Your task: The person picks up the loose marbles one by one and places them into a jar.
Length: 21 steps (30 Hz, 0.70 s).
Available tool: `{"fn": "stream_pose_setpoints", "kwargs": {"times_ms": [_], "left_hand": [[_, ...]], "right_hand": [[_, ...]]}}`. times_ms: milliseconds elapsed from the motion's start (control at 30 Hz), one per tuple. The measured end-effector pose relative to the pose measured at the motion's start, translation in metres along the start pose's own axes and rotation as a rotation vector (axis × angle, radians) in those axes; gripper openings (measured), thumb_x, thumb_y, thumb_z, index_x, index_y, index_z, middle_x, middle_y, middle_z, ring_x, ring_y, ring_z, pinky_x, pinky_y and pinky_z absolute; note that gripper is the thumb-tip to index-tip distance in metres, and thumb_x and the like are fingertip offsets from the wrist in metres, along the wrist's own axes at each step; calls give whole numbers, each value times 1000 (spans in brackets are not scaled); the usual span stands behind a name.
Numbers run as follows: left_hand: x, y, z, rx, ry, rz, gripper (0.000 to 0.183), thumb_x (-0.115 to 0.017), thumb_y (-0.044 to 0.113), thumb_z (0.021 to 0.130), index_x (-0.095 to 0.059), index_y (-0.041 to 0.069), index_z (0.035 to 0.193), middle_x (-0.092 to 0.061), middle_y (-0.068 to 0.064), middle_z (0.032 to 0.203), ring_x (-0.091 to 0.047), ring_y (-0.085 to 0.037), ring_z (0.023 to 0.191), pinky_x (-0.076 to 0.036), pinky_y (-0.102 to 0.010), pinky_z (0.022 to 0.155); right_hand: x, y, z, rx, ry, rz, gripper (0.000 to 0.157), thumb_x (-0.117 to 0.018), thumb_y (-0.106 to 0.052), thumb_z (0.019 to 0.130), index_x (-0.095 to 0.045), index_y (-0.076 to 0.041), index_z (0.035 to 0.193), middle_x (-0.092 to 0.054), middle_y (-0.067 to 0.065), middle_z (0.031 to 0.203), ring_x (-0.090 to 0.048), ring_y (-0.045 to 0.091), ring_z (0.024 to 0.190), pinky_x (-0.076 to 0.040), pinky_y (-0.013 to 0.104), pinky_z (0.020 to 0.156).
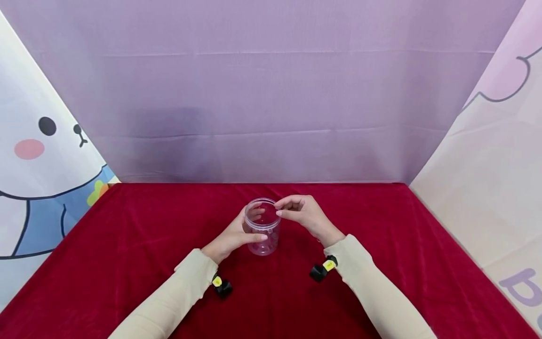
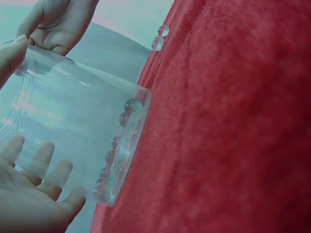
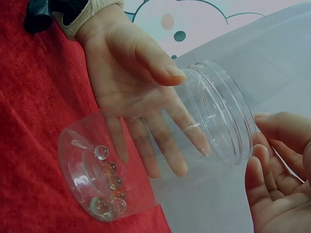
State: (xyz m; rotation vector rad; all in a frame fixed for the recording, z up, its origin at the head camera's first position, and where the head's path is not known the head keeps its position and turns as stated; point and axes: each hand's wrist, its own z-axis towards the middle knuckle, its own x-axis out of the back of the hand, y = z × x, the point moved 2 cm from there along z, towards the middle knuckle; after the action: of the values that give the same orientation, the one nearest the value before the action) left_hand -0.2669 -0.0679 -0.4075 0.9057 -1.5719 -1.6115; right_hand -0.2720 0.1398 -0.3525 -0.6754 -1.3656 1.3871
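Note:
A clear plastic jar (image 1: 270, 244) with a ringed rim and no lid on it stands near the middle of the red cloth. My left hand (image 1: 232, 238) grips it from the left, thumb across the near side and fingers spread behind. Several glass marbles (image 3: 115, 182) lie in the bottom of the jar, some clear, some with orange or greenish colour. At the right edge of the rim is my right hand (image 1: 308, 215), its thumb and bent fingertips close together. Whether those fingertips pinch the rim or a small clear thing, I cannot tell.
Two clear marbles (image 2: 158, 42) lie on the red cloth (image 1: 127, 245) outside the jar, seen in the left wrist view. A purple curtain (image 1: 271, 103) hangs behind the table. Printed cloth panels (image 1: 38, 188) flank it on the left and right.

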Motion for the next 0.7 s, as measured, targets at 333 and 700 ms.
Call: {"fn": "stream_pose_setpoints", "kwargs": {"times_ms": [333, 700], "left_hand": [[-2, 1, 0, 9, 22, 7, 83, -69, 2, 80, -22, 26, 144, -34, -5, 146, -29, -25, 136, -29, -50, 109], [-2, 2, 0, 20, 34, 32, 83, -71, 5, 79, -23, 27, 143, -35, -4, 145, -29, -24, 135, -31, -50, 107]], "right_hand": [[7, 2, -3, -13, 20, 59, 23, -70, -11, 85, -69, -1, 105, -68, 15, 101, -61, 21, 85, -51, 31, 78], [17, 8, -10, -42, 56, 29, 27, -70, -13, 85, -66, 2, 107, -65, 21, 105, -59, 16, 81, -50, 35, 76]]}}
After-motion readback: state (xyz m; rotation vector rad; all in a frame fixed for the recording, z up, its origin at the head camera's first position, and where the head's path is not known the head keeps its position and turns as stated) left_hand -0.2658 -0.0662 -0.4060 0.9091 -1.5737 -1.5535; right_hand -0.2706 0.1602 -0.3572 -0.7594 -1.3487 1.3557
